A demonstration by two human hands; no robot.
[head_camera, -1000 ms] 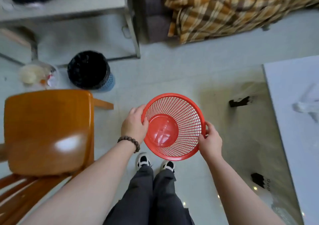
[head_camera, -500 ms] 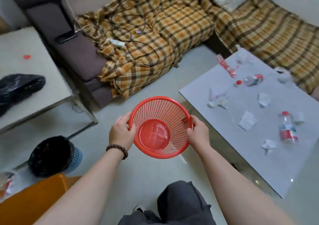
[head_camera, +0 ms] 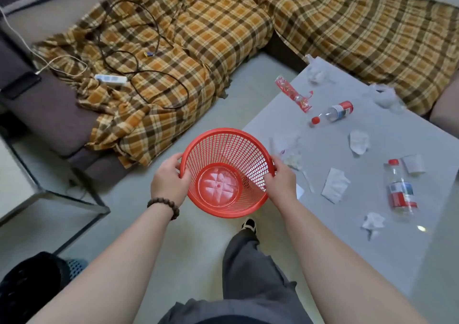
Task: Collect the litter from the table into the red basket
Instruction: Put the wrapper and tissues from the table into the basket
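An empty red mesh basket [head_camera: 250, 149] hangs in front of me above the floor, close to the left corner of the grey table [head_camera: 397, 134]. My left hand [head_camera: 169, 183] grips its left rim and my right hand [head_camera: 283, 185] grips its right rim. Litter lies across the table: a red wrapper [head_camera: 293, 96], a plastic bottle on its side [head_camera: 334, 112], a second bottle [head_camera: 401, 190], a paper cup [head_camera: 414, 164], a flat tissue [head_camera: 335, 185] and several crumpled tissues [head_camera: 359, 141].
A sofa under a plaid blanket [head_camera: 198, 37] runs along the back, with cables and a power strip [head_camera: 111, 80] on it. A metal-framed side table [head_camera: 57, 194] stands at left. A black bin [head_camera: 32, 284] sits at bottom left.
My view has swung from the floor and chair toward the sofa and table. Both hands kept the basket, and the littered table has come closer on the right.
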